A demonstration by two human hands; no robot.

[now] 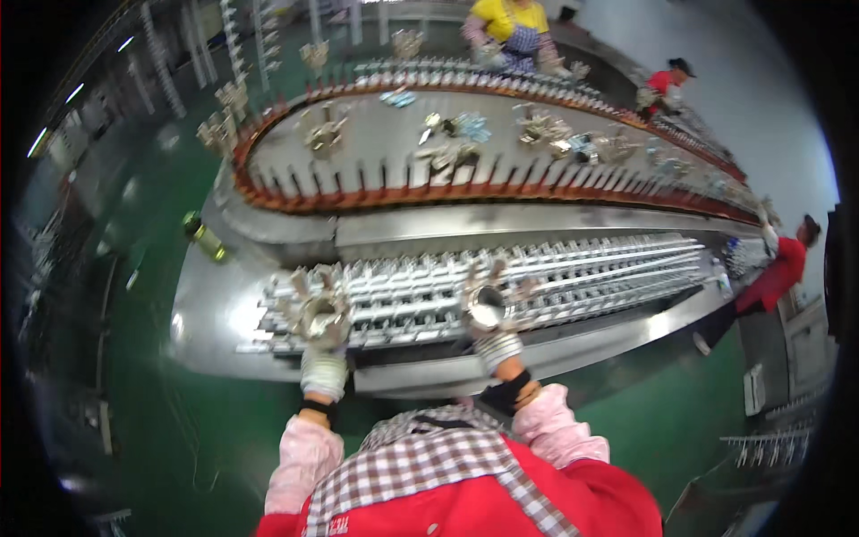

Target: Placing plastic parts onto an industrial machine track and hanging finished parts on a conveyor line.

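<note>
My left hand (322, 358), in a white knitted glove, grips a cluster of shiny metal parts (320, 309) over the near row of the steel rack (626, 268). My right hand (497, 345), gloved the same way, holds a second bunch of shiny metal parts (488, 291) a little further right over the same rack. Both bunches have several prongs sticking out and upward. The rack is a long bed of silvery pegs running left to right in front of me.
Behind the rack an oval conveyor (295, 199) with an orange-brown rim carries loose metal parts. Three other people stand around it: one in yellow (510, 27) at the far side, two in red (667, 85) (778, 273) to the right. Green floor (179, 430) lies below.
</note>
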